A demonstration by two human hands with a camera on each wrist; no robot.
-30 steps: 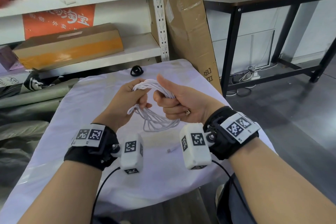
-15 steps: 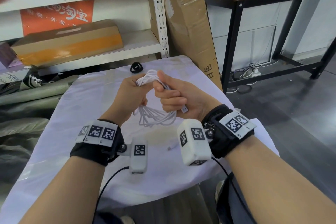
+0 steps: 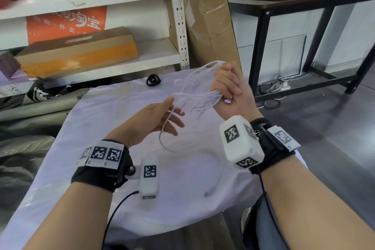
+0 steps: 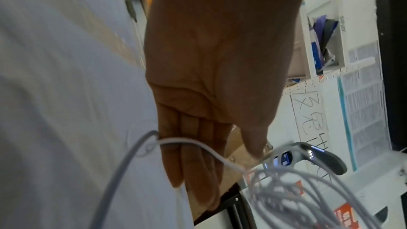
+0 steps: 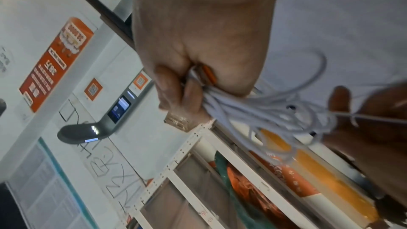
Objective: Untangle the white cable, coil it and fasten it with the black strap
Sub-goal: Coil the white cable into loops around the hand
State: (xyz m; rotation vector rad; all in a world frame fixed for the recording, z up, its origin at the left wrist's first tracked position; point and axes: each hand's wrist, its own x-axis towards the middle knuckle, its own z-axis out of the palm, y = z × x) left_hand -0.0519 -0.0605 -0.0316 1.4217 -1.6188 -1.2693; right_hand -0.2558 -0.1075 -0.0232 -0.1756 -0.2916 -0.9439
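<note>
My right hand [image 3: 228,87] is raised over the far right of the table and grips a bunch of white cable [image 3: 194,95] loops in its fist. In the right wrist view the right hand [image 5: 198,84] clamps the cable [image 5: 264,111] with a plug tucked against the palm. My left hand [image 3: 164,116] is lower and to the left, fingers straight, with one strand lying across them. The left wrist view shows that strand crossing the left hand [image 4: 193,145]. The cable's tail drops to the cloth and ends in a connector [image 3: 206,195]. The black strap [image 3: 153,80] lies curled near the table's far edge.
The table [image 3: 97,132] wears a white cloth. Behind it stand a white shelf with a flat cardboard box [image 3: 77,50] and a tall wrapped carton [image 3: 209,20]. A black-framed desk [image 3: 304,6] is at the right, and grey rolls [image 3: 30,107] lie at the left.
Both hands were clasped together around the bundle. The right hand has lifted up and to the right with the loops; the left hand has let go, opened and dropped back, drawing the loops apart.
</note>
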